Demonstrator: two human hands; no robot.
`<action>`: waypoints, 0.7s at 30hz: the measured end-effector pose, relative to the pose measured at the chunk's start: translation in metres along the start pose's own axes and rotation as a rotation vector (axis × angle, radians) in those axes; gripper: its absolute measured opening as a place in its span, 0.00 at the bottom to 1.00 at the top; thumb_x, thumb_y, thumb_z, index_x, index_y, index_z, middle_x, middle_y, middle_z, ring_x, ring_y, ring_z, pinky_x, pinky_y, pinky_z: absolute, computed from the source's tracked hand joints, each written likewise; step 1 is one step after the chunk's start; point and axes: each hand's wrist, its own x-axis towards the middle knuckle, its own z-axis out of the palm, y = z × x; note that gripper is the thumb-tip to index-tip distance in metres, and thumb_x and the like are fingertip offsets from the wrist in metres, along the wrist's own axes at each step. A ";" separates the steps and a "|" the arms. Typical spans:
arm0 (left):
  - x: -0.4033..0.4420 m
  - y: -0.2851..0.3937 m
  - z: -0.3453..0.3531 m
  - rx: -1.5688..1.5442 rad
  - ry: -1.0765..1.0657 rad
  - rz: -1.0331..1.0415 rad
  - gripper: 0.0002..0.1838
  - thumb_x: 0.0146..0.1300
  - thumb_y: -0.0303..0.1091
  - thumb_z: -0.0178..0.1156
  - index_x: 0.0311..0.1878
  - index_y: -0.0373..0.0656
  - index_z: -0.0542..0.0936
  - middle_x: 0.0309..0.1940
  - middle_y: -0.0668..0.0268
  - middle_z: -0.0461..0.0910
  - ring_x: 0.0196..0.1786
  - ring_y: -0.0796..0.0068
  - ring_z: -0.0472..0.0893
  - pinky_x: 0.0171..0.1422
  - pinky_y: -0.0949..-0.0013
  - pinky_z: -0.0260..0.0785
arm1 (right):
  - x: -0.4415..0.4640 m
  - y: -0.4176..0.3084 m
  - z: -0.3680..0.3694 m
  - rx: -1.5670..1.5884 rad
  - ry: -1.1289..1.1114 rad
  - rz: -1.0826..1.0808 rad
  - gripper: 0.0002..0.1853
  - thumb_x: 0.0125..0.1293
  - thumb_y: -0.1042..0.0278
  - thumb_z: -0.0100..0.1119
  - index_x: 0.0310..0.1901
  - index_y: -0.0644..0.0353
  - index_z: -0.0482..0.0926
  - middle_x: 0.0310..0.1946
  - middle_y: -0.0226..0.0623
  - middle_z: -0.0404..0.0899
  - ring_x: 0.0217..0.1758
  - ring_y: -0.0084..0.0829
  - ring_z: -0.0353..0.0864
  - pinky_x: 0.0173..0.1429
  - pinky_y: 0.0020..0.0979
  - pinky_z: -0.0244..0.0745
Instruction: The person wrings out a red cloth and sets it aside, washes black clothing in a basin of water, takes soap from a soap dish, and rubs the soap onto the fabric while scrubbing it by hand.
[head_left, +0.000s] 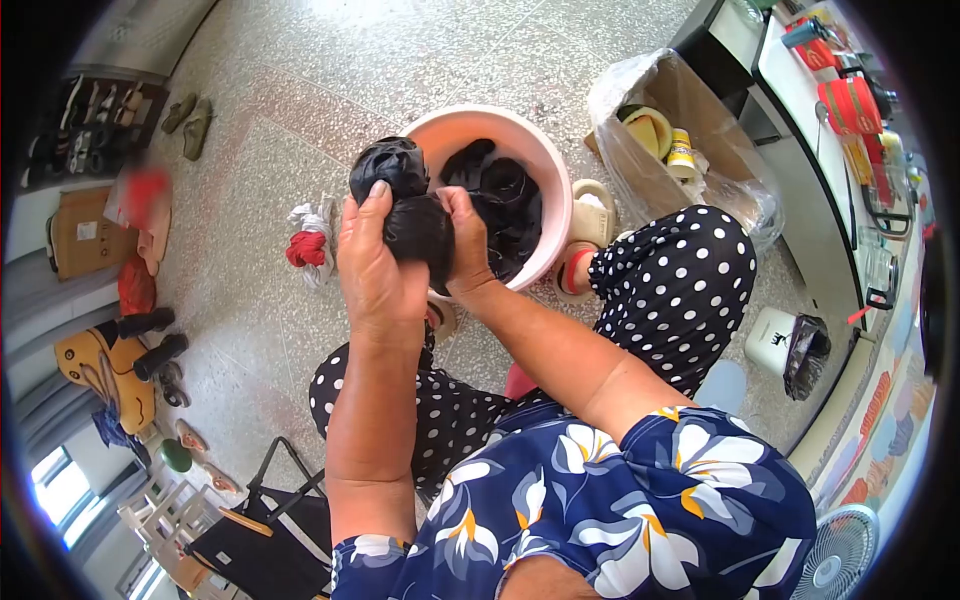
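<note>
In front of me, a bundle of thin black cloth (415,228) is bunched into two rounded lumps; its exact kind I cannot make out. My left hand (378,265) is closed on its left side, the thumb lying against the upper lump. On the other side, my right hand (467,245) grips the lower lump between thumb and fingers. Both hands are at the left rim of a pink plastic basin (556,180). Inside the basin lie more black cloth pieces (508,205), some rolled or bunched. The bundle's underside is hidden by my hands.
A small red and white cloth heap (308,248) lies on the speckled floor left of the basin. To the right stands a plastic-lined cardboard box (700,120). A white bin (770,340) is beside my knee, a folding chair (265,530) behind left.
</note>
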 end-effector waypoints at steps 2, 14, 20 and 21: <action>0.004 -0.004 -0.006 0.009 -0.045 -0.011 0.11 0.62 0.27 0.56 0.48 0.41 0.73 0.40 0.65 0.78 0.40 0.73 0.79 0.46 0.69 0.73 | -0.011 0.003 0.005 0.008 -0.017 -0.109 0.08 0.69 0.64 0.47 0.41 0.58 0.71 0.30 0.43 0.79 0.35 0.36 0.80 0.39 0.34 0.73; -0.005 0.047 -0.002 0.076 -0.215 0.161 0.27 0.50 0.18 0.54 0.57 0.38 0.69 0.48 0.58 0.76 0.52 0.64 0.77 0.58 0.60 0.72 | -0.008 0.149 -0.084 -0.829 -0.378 0.252 0.15 0.59 0.58 0.58 0.41 0.61 0.80 0.28 0.39 0.81 0.28 0.39 0.81 0.35 0.38 0.76; -0.002 0.048 -0.002 0.162 -0.330 0.108 0.28 0.48 0.17 0.54 0.57 0.35 0.71 0.50 0.57 0.77 0.52 0.66 0.77 0.61 0.64 0.68 | 0.024 -0.008 -0.084 0.478 -0.613 0.710 0.16 0.66 0.66 0.54 0.53 0.57 0.69 0.14 0.21 0.60 0.10 0.14 0.55 0.13 0.19 0.51; -0.001 0.047 0.000 0.132 -0.343 0.084 0.27 0.48 0.17 0.54 0.56 0.34 0.72 0.49 0.58 0.77 0.52 0.67 0.77 0.61 0.65 0.68 | 0.024 -0.025 -0.076 0.485 -0.623 0.704 0.16 0.66 0.66 0.54 0.53 0.57 0.69 0.14 0.21 0.60 0.10 0.14 0.55 0.13 0.19 0.51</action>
